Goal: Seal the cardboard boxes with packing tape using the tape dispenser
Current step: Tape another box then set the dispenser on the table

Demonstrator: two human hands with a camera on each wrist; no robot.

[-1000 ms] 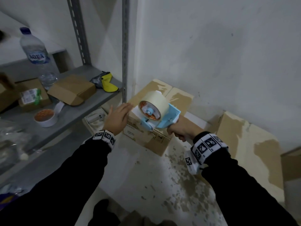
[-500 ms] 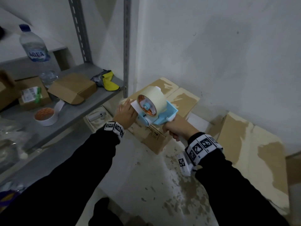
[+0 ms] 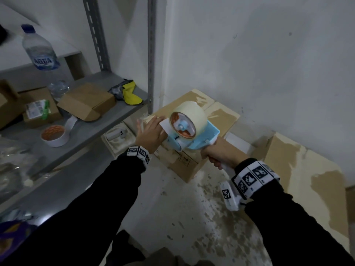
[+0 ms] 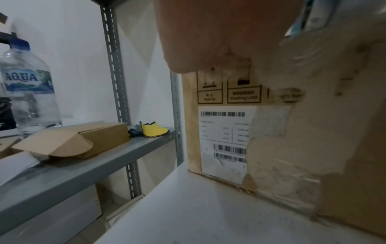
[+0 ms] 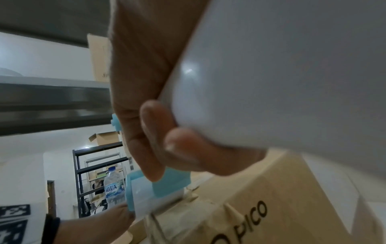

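A brown cardboard box (image 3: pixel 189 167) stands on the white floor by the wall; its labelled side (image 4: pixel 225 140) fills the left wrist view, and its printed side (image 5: pixel 261 206) shows in the right wrist view. My right hand (image 3: pixel 221 152) grips the white handle (image 5: pixel 282 74) of a light-blue tape dispenser (image 3: pixel 194 137), which carries a cream tape roll (image 3: pixel 189 118) and sits over the box's top. My left hand (image 3: pixel 149 132) lies flat with straight fingers on the box's top left, just beside the dispenser's front. The box top under the hand and dispenser is hidden.
A grey metal shelf (image 3: pixel 92 131) at the left holds a water bottle (image 3: pixel 40 48), small cardboard boxes (image 3: pixel 86 101), a spare tape roll (image 3: pixel 54 135) and a yellow cloth (image 3: pixel 130 93). More worn cardboard boxes (image 3: pixel 307 179) line the wall at the right. A white wall stands close behind.
Both hands have moved forward and up onto the box. The left hand slid from the box's side to lie flat on its top, and the dispenser came down beside it.
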